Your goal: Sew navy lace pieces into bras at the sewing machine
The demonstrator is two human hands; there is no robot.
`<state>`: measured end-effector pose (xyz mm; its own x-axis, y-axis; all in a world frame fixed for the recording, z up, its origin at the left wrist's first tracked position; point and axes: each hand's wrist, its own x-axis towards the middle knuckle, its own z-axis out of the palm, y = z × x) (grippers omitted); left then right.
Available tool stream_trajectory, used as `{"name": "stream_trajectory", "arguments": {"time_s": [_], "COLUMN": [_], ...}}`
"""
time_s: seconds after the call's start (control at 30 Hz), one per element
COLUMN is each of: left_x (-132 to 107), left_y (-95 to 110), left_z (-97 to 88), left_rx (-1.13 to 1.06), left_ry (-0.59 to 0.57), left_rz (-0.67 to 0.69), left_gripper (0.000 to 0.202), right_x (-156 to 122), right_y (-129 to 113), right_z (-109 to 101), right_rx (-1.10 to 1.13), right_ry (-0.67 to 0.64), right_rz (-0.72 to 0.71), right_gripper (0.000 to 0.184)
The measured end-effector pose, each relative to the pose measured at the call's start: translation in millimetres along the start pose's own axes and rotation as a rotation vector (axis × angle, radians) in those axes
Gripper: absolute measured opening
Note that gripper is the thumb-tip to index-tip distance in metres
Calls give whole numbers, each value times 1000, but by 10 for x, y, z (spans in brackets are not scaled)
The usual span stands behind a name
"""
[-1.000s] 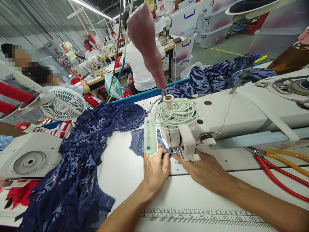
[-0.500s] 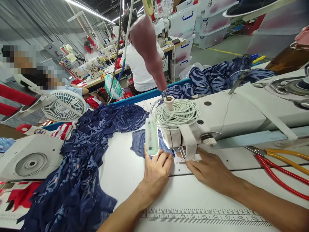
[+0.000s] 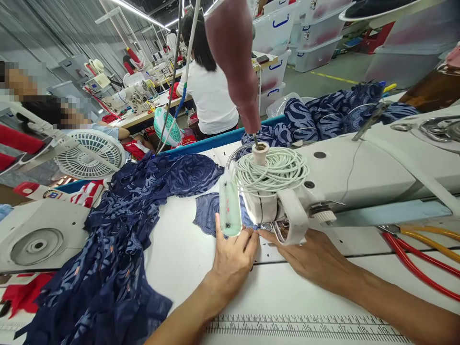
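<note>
Feeding step at the sewing machine [image 3: 323,182]: left hand [image 3: 232,256] and right hand [image 3: 309,256] lie flat, grip open, pressing the small blue lace piece [image 3: 208,213] onto the tabletop [image 3: 187,258] beneath the presser foot. Next move likely calls for steady, even guiding.

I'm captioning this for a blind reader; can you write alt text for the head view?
Both hands, left hand and right hand, press a small navy fabric piece flat under a white sewing machine. More navy fabric trails across the white table.
</note>
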<state>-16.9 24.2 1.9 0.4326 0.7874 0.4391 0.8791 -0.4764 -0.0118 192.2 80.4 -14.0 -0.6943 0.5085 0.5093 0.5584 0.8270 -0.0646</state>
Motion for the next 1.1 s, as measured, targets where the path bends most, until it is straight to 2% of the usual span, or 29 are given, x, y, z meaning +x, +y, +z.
{"name": "stream_trajectory", "arguments": {"time_s": [0.23, 0.33, 0.43, 0.53, 0.73, 0.87, 1.1], "left_x": [-16, -11, 1, 8, -5, -1, 26], "left_y": [-53, -59, -48, -40, -67, -101, -122], "left_z": [-18, 13, 60, 80, 58, 51, 44], "left_rx": [-84, -20, 14, 21, -11, -21, -17], "left_ry": [-19, 57, 147, 166, 44, -76, -108], "left_rz": [-9, 27, 54, 49, -18, -66, -107], "left_gripper": [42, 39, 31, 27, 32, 45, 40], "right_x": [-44, -62, -93, -129, -181, -202, -229], "right_y": [-7, 16, 51, 73, 73, 71, 61], "right_z": [62, 46, 19, 24, 104, 128, 150], "right_rx": [-82, -19, 115, 185, 155, 138, 137], "right_ry": [-43, -45, 13, 53, 22, 4, -42], "right_rz": [-36, -25, 41, 109, 167, 199, 254], "right_gripper": [44, 41, 32, 27, 29, 32, 34]}}
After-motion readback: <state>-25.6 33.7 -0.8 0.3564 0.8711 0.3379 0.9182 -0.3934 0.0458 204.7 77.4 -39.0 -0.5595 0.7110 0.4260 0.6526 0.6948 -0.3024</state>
